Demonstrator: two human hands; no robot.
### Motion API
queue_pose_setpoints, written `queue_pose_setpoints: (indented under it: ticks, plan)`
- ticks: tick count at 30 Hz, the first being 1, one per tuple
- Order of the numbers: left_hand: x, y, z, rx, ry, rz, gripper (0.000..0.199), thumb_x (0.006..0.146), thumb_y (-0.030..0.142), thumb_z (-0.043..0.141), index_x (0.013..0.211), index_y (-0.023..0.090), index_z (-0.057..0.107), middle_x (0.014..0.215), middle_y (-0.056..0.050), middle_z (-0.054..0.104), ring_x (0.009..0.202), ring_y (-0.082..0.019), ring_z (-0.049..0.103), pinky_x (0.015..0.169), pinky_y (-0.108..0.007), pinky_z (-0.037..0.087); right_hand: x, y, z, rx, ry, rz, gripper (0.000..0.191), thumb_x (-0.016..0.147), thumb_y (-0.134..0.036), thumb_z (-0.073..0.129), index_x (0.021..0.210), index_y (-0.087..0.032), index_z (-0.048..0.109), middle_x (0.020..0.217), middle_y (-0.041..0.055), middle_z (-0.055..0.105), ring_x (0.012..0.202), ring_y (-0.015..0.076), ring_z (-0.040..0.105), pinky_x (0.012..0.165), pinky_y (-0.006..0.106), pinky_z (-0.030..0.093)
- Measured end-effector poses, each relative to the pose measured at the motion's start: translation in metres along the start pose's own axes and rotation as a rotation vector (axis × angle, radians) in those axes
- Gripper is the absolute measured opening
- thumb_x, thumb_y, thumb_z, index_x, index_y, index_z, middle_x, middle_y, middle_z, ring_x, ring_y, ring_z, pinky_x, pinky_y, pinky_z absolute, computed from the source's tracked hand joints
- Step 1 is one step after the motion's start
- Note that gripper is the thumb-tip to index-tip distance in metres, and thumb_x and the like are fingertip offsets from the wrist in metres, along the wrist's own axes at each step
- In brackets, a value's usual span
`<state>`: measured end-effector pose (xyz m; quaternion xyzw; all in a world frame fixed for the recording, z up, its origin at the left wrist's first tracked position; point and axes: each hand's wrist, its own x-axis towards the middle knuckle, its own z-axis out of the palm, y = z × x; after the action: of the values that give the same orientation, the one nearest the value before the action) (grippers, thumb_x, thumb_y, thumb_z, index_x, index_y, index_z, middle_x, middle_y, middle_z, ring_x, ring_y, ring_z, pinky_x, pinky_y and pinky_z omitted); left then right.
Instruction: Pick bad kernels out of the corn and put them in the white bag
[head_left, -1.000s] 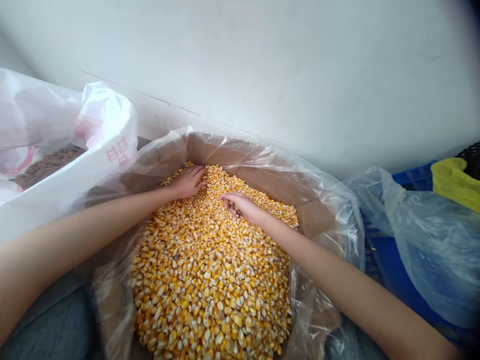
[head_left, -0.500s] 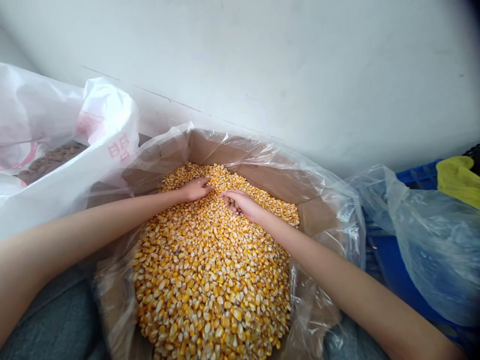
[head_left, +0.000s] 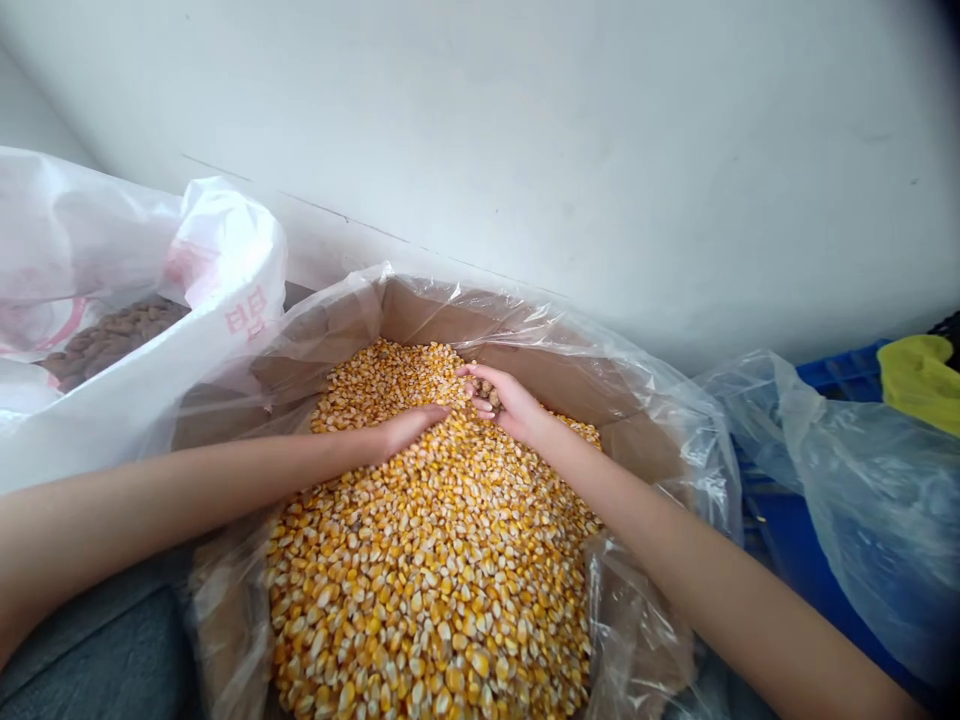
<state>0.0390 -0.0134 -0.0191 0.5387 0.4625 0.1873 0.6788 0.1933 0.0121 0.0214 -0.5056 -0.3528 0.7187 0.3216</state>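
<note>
At the far left of the frame, a white sack [head_left: 112, 420] with pink printing stands with its mouth gaping, brown lumps [head_left: 120, 340] heaped inside.

Coming toward the middle, the person's left hand [head_left: 409, 430] has slid down and to the right across the corn kernels [head_left: 420, 560] over the last second; it was up near their top left edge. Its fingertips now sit lower in the frame than the right hand's, just beside it. The grip looks loose, fingers stretched rather than clenched, and blurred a little; with the palm hidden, I can't tell whether any kernels lie under it.

The kernels fill the centre and lower middle, in a cardboard box [head_left: 424, 312] draped with a clear plastic liner [head_left: 709, 440].

Right of centre, the right hand [head_left: 510, 400] has risen slightly toward the back of the heap. Its grip is a half-closed cup around some brown pieces [head_left: 487, 393], which show between curled fingers and thumb. To my eye, the change leaves the left hand working the kernels while the right keeps hold of those pieces.

At the right edge, a clear bag [head_left: 885, 500] slumps over a blue crate [head_left: 791, 540], something yellow [head_left: 919, 375] above it.
</note>
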Motion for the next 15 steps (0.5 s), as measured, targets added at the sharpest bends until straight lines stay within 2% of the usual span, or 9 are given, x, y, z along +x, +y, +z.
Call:
queue_pose_setpoints:
  ticks: [4, 7, 11, 15]
  plan:
    - [-0.019, 0.011, 0.038, 0.126, 0.002, 0.091, 0.04, 0.076, 0.045, 0.036, 0.098, 0.017, 0.055, 0.106, -0.002, 0.057, 0.097, -0.016, 0.049, 0.09, -0.029, 0.034, -0.001, -0.009, 0.001, 0.066, 0.008, -0.023, 0.018, 0.066, -0.031, 0.052, 0.078, -0.017, 0.054, 0.055, -0.0055, 0.041, 0.036, 0.0006, 0.026, 0.034, 0.016, 0.014]
    - [-0.031, 0.017, 0.06, 0.299, 0.04, 0.189, 0.037, 0.079, 0.041, 0.032, 0.098, 0.018, 0.054, 0.105, -0.003, 0.056, 0.095, -0.016, 0.049, 0.088, -0.031, 0.035, -0.006, -0.011, 0.009, 0.13, -0.001, -0.001, 0.017, 0.066, -0.029, 0.052, 0.078, -0.017, 0.054, 0.054, -0.0058, 0.041, 0.036, 0.0005, 0.025, 0.034, 0.016, 0.013]
    - [-0.047, 0.022, 0.074, 0.51, 0.041, 0.354, 0.033, 0.081, 0.033, 0.03, 0.101, 0.016, 0.052, 0.107, -0.006, 0.053, 0.099, -0.018, 0.046, 0.089, -0.033, 0.034, -0.012, -0.001, 0.026, 0.135, -0.06, 0.019, 0.017, 0.067, -0.031, 0.051, 0.077, -0.017, 0.055, 0.056, -0.0055, 0.041, 0.036, 0.0007, 0.025, 0.034, 0.016, 0.014]
    - [-0.062, 0.028, 0.08, 0.604, -0.082, 0.571, 0.029, 0.079, 0.024, 0.037, 0.103, 0.02, 0.052, 0.109, -0.003, 0.052, 0.104, -0.016, 0.043, 0.093, -0.03, 0.031, -0.012, 0.023, 0.03, 0.026, -0.069, 0.047, 0.021, 0.067, -0.034, 0.051, 0.079, -0.018, 0.057, 0.06, -0.0043, 0.043, 0.038, 0.0015, 0.029, 0.035, 0.017, 0.017]
